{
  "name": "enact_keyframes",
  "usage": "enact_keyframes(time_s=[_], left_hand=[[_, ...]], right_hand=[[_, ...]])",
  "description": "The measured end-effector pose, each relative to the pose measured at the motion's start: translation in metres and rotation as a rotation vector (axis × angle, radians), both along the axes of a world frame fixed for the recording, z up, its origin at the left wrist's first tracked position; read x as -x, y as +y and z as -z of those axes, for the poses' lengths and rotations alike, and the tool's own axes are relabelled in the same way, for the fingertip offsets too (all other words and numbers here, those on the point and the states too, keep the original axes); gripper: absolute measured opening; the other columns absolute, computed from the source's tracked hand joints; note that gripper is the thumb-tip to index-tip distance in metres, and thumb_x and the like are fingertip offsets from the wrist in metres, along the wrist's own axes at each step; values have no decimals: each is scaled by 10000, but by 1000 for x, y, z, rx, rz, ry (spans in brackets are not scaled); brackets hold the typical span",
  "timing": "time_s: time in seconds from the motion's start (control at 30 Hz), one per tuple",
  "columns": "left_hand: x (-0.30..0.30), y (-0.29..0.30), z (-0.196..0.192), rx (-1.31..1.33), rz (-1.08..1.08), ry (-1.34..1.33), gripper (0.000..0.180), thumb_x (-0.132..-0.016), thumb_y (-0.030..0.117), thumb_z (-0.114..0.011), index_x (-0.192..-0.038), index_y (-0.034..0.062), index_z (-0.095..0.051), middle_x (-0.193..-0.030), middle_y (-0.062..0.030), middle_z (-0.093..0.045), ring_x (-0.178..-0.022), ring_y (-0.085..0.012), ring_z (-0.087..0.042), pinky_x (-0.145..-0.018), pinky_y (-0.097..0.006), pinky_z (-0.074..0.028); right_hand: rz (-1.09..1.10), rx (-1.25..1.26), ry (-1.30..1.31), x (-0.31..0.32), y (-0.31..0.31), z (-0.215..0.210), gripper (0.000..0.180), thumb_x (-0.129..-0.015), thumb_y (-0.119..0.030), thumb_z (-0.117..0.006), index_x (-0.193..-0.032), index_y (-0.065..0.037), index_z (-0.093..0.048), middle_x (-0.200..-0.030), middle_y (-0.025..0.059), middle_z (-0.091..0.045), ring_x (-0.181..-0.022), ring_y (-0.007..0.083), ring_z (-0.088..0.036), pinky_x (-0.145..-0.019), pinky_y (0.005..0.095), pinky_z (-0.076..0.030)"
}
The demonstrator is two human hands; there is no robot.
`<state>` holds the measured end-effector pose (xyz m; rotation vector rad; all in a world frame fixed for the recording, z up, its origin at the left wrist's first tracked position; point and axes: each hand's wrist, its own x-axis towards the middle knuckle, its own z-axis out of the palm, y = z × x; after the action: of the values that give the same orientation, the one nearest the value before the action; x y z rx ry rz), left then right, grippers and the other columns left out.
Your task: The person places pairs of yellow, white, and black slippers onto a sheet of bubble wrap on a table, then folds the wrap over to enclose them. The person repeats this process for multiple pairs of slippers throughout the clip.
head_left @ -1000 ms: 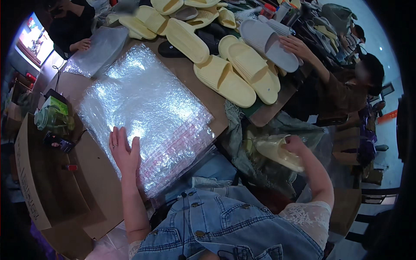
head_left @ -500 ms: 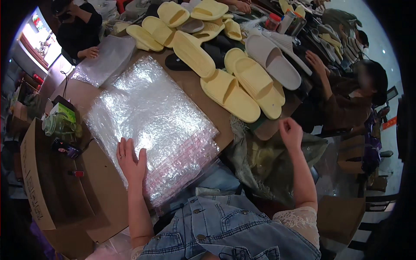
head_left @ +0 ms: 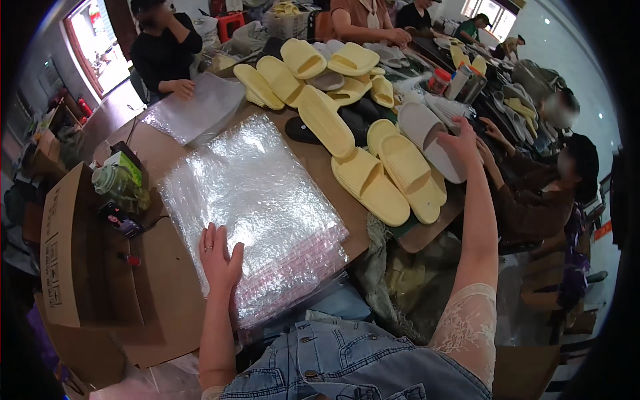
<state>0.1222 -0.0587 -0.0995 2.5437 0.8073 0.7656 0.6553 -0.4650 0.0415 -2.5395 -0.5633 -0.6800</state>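
Note:
My left hand (head_left: 219, 257) lies flat, fingers spread, on the near edge of a thick stack of clear plastic bags (head_left: 260, 193) on the brown table (head_left: 163, 267). My right arm stretches far across the table. My right hand (head_left: 461, 137) rests on the right rim of a pale grey slipper (head_left: 419, 127), fingers extended, with no grip to be seen. Beside that slipper lies a pair of yellow slippers (head_left: 390, 180) at the table's right edge.
More yellow slippers (head_left: 303, 80) cover the far table. A second bag stack (head_left: 200, 110) lies far left under another person's hand. An open cardboard box (head_left: 67, 253) and a green jar (head_left: 120, 187) stand left. A co-worker's hand (head_left: 495, 130) is near mine. A grey sack (head_left: 407, 280) hangs below.
My right hand held a yellow slipper down by the sack, let it go, then rose and reached across to the grey slipper. My left hand stayed on the bags.

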Motion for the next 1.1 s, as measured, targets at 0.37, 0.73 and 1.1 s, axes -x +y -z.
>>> enact_keyframes(time_s=[0.37, 0.73, 1.1], left_hand=[[-1, -2, 1, 7, -24, 5, 578, -856, 360, -708, -1322, 37, -596, -1476, -264, -479, -1405, -452, -379, -1165, -530, -293], [1, -2, -3, 56, -43, 21, 601, -874, 392, -694, -1340, 25, -601, -1501, -249, -465, -1430, -431, -363, -1169, -512, -291], [0, -2, -1, 44, -45, -5, 630, -873, 393, -679, -1351, -3, -568, -1514, -251, -443, -1435, -429, -353, -1161, -526, -295]], right_hand=[[-25, -165, -340, 87, 62, -29, 183, -836, -135, -699, -973, -34, -631, -994, 131, -616, -939, 362, -623, -808, 453, -490], [-789, -142, 59, 306, 226, -19, 254, -801, -74, -709, -1050, -32, -688, -1048, 144, -614, -977, 357, -616, -819, 446, -502], [-634, -93, 450, 335, 277, 80, 579, -832, -384, -781, -1184, 15, -552, -1026, 224, -628, -1002, 395, -620, -847, 470, -494]])
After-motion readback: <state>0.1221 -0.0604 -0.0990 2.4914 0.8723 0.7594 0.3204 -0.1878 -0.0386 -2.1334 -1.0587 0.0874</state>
